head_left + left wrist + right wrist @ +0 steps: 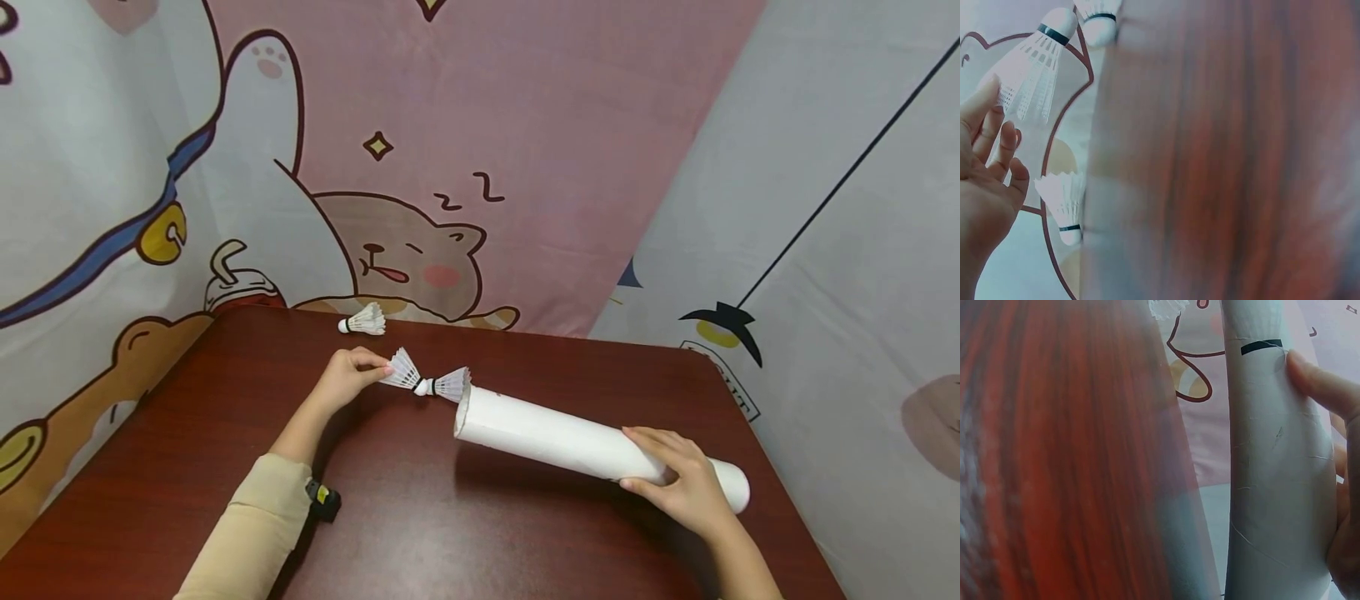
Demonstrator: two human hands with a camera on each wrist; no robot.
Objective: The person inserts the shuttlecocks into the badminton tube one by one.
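Note:
My left hand (351, 377) pinches the feather skirt of a white shuttlecock (403, 371) between thumb and fingers; its cork points right. A second shuttlecock (452, 384) sits just right of it, skirt at the open mouth of a white tube (551, 429). In the head view the two corks appear to meet; the left wrist view shows the held shuttlecock (1036, 65) with the other cork (1100, 30) close by. My right hand (678, 475) grips the tube near its far right end, thumb on one side and fingers on the other. The tube's inside is hidden.
Another shuttlecock (363, 320) lies on its side near the back edge of the dark red-brown table (420, 517). Behind the table hangs a cloth (570, 167) printed with cartoon animals. A small black device (324, 501) is at the left wrist.

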